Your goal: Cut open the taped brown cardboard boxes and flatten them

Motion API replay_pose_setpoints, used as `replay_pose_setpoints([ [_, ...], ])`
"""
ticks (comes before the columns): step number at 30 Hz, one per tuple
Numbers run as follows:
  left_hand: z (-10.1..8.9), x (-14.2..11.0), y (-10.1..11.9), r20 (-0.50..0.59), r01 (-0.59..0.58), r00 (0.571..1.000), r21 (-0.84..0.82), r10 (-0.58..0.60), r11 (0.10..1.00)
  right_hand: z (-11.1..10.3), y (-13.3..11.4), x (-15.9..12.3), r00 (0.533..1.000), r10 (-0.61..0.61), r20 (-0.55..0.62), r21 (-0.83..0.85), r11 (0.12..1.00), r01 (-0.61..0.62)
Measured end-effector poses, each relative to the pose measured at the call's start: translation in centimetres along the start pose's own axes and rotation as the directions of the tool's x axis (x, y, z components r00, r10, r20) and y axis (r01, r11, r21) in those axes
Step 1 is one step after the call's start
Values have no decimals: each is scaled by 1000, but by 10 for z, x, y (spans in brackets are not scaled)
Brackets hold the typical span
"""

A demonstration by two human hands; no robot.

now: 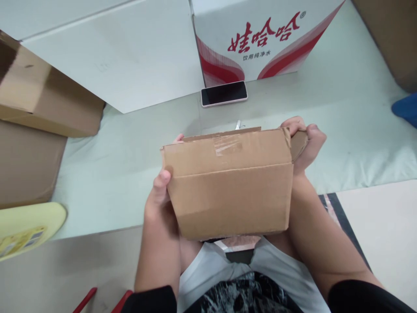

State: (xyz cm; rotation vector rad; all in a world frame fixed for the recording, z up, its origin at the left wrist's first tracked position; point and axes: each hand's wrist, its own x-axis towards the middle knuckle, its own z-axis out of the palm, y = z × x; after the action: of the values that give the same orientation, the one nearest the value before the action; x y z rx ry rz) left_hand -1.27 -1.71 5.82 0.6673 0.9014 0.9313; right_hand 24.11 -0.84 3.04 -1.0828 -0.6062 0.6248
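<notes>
A brown cardboard box is held up in front of me, above my lap, with its long side facing me. A strip of clear tape sticks to its upper flap. My left hand grips the box's left end, thumb on the near side and fingertips showing behind the top edge. At the right end, my right hand pinches a small side flap between thumb and fingers. The inside of the box is hidden from view. Just beyond its top edge a small white object shows, too little visible to name.
A phone lies on the pale green cloth, against a white and red carton. A large white box stands at the back left. Brown cartons are stacked at the left, near a yellow rounded object. A blue object sits at the right edge.
</notes>
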Motion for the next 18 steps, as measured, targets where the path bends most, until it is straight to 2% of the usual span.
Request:
replay_pose_setpoints([
  [2, -2, -1, 2, -2, 21, 1000, 30, -21, 999, 0, 0, 1, 1000, 20, 2, 12, 1000, -20],
  [10, -2, 1, 3, 8, -20, 1000, 56, 20, 998, -3, 2, 0, 999, 17, 52, -21, 1000, -16],
  [12, 0, 2, 3, -9, -95, 995, 65, 96, 993, -2, 3, 1, 998, 37, 52, -8, 999, -37],
  [15, 3, 6, 1, -65, -249, 965, 92, 256, 964, 0, 5, 3, 994, 100, 44, -18, 995, -99],
  [18, 2, 9, -1, -100, -278, 954, 65, 284, 958, 0, 8, 4, 988, 147, 43, -26, 989, -146],
])
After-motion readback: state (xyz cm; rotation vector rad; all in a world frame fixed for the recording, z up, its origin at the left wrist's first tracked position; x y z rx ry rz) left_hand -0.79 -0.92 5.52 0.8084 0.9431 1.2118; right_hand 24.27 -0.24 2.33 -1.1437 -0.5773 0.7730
